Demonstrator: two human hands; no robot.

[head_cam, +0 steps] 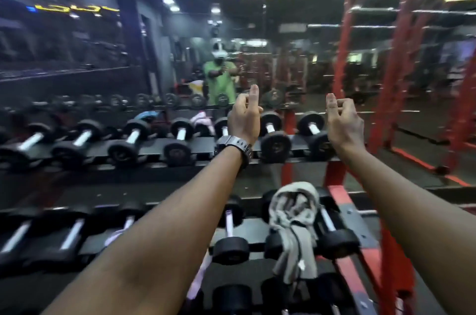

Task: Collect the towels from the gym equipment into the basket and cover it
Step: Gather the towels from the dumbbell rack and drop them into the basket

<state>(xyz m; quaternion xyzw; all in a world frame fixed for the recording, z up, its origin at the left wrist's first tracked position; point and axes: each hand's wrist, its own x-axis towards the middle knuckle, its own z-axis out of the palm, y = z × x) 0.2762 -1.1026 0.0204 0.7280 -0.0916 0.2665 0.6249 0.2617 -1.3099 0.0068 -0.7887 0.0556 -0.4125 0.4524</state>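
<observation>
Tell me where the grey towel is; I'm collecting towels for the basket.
In the head view, the grey towel hangs over a dumbbell on the lower tier of the dumbbell rack, low and right of centre, beside the rack's red end frame.

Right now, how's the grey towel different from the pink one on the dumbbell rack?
The grey towel hangs over a dumbbell on the near, lower tier; the pink towel sits bunched on the far, upper tier. Grey is close and sharp, pink small and blurred. Both lie uncollected, untouched by either hand.

black dumbbells point(275, 138) line a rack point(345, 201) facing a wall mirror point(296, 57).
</observation>
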